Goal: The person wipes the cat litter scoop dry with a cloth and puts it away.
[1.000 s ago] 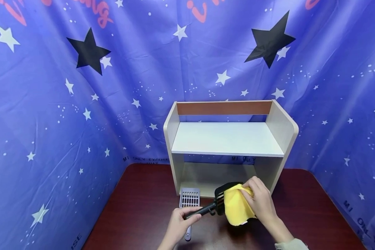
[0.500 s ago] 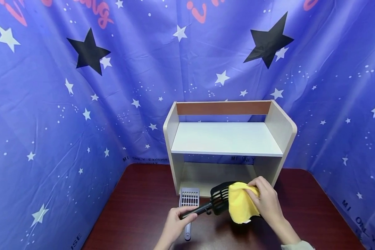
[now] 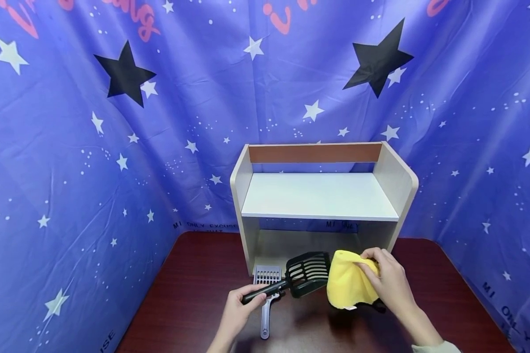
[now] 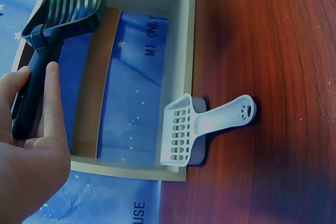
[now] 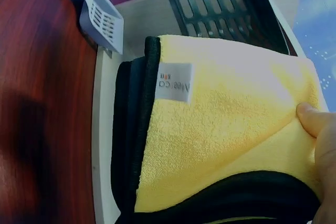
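My left hand grips the handle of a black slotted litter scoop, held up over the table with its head toward the right. In the left wrist view the scoop shows its long slots and deep rim. My right hand pinches a yellow cloth with dark edging, just right of the scoop's head. A white label shows on the cloth in the right wrist view. Below my left hand lies a light grey litter scoop, its slotted head against the shelf's front edge.
A pale two-tier shelf stands on the dark red wooden table, behind the hands. Blue star-printed curtain surrounds the table at the back and sides.
The cloth has come away from the black scoop's head toward the right with my right hand. My left hand and the scoop have shifted left, so the slots now show.
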The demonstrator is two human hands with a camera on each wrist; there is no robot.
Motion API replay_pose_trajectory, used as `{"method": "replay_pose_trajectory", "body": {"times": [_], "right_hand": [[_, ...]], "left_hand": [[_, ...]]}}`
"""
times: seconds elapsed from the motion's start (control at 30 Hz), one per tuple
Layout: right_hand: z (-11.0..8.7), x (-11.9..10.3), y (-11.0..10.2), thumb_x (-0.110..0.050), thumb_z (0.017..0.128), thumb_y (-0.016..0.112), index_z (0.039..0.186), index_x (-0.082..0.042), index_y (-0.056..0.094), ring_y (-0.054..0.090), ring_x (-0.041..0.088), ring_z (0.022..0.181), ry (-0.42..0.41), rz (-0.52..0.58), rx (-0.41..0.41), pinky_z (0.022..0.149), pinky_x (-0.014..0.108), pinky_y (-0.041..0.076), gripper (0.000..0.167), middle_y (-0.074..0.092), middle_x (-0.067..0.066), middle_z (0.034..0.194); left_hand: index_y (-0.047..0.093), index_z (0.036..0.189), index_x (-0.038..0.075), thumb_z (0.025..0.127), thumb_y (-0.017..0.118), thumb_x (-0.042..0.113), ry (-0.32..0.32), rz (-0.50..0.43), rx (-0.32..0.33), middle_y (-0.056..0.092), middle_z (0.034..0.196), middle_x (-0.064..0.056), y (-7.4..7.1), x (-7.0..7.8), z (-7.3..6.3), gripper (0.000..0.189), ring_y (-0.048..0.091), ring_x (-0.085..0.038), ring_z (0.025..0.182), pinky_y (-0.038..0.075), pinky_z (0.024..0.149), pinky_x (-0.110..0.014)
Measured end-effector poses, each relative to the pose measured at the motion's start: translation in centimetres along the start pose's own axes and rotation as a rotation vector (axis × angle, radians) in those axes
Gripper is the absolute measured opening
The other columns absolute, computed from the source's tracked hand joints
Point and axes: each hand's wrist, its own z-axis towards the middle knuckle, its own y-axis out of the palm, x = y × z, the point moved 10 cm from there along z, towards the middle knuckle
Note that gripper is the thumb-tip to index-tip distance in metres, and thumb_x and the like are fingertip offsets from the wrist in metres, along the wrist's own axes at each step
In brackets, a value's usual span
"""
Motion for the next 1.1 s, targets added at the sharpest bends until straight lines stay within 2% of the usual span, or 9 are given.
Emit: {"method": "replay_pose_trajectory", "body": {"times": [0.2,0.37,0.43,0.6,0.67,0.77,0.87,1.0,1.1], "right_hand": [[0.4,0.9,-1.3,0.002,0.069,0.084,0.09,-0.012,0.063,0.05,-0.006,0.076,0.025,0.023,0.016,0.066,0.012,0.04,0.032,0.065,-0.002,0.082],[1.0,1.2,-1.7,0.001,0.07,0.084,0.092,-0.011,0.062,0.052,-0.001,0.069,0.017,0.002,0.013,0.061,0.015,0.041,0.033,0.068,0.0,0.079],[1.3,1.3,-1.7,-0.001,0.071,0.084,0.092,-0.012,0.062,0.052,0.0,0.067,0.017,-0.007,0.001,0.06,0.015,0.04,0.033,0.068,0.0,0.079],[1.7,1.6,-1.4,-0.006,0.073,0.085,0.091,-0.014,0.06,0.05,-0.002,0.066,0.038,-0.01,-0.031,0.059,0.013,0.037,0.032,0.068,-0.001,0.078],[1.9,1.6,-1.1,-0.007,0.073,0.085,0.091,-0.015,0.061,0.051,-0.003,0.068,0.05,-0.005,-0.041,0.061,0.012,0.037,0.031,0.069,-0.001,0.079],[2.3,1.4,-0.6,-0.009,0.074,0.085,0.09,-0.015,0.062,0.054,-0.006,0.073,0.064,0.015,-0.067,0.064,0.01,0.038,0.029,0.07,-0.001,0.08],[3.0,0.9,0.0,-0.01,0.077,0.084,0.092,-0.016,0.066,0.054,-0.007,0.075,0.066,0.064,-0.111,0.063,0.008,0.039,0.024,0.072,-0.002,0.082],[3.8,-0.2,1.2,-0.011,0.08,0.082,0.095,-0.018,0.071,0.054,-0.005,0.073,0.047,0.145,-0.203,0.06,0.01,0.041,0.019,0.074,-0.002,0.085],[4.2,-1.2,2.4,-0.014,0.082,0.081,0.096,-0.019,0.074,0.056,-0.003,0.074,0.016,0.182,-0.285,0.062,0.012,0.045,0.017,0.075,-0.004,0.088]], "left_hand": [[0.066,0.113,-0.016,0.089,0.067,-0.003,-0.017,-0.043,0.025,0.068,0.111,-0.033,-0.7,-0.1,-0.1,0.028,0.07,-0.002,0.089,0.059,0.08,-0.019],[0.061,0.116,-0.021,0.089,0.069,-0.001,-0.038,-0.112,0.017,0.068,0.113,-0.032,-1.1,-0.2,-0.2,0.035,0.072,-0.006,0.092,0.06,0.083,-0.024],[0.059,0.117,-0.023,0.089,0.068,-0.001,-0.047,-0.142,0.009,0.071,0.112,-0.026,-1.1,-0.2,-0.1,0.036,0.073,-0.008,0.093,0.06,0.085,-0.026],[0.056,0.118,-0.025,0.09,0.067,-0.002,-0.048,-0.192,-0.045,0.076,0.105,0.002,-0.5,-0.2,0.0,0.038,0.072,-0.008,0.097,0.059,0.087,-0.027],[0.054,0.119,-0.026,0.09,0.066,-0.003,-0.05,-0.207,-0.071,0.076,0.103,0.007,0.0,-0.3,0.0,0.039,0.072,-0.008,0.098,0.059,0.087,-0.027],[0.054,0.12,-0.026,0.09,0.066,-0.002,-0.068,-0.221,-0.092,0.076,0.103,0.005,0.5,-0.5,-0.1,0.04,0.073,-0.009,0.096,0.059,0.087,-0.027],[0.054,0.12,-0.025,0.09,0.066,-0.002,-0.069,-0.213,-0.113,0.076,0.107,-0.007,0.8,-0.4,-0.1,0.04,0.073,-0.01,0.095,0.059,0.087,-0.026],[0.057,0.12,-0.023,0.091,0.067,0.0,-0.041,-0.18,-0.149,0.073,0.109,-0.023,1.3,0.0,0.0,0.038,0.073,-0.011,0.095,0.059,0.086,-0.026],[0.06,0.119,-0.02,0.091,0.068,0.003,-0.025,-0.146,-0.169,0.073,0.107,-0.025,1.6,0.4,0.1,0.036,0.074,-0.01,0.093,0.06,0.084,-0.025]]}}
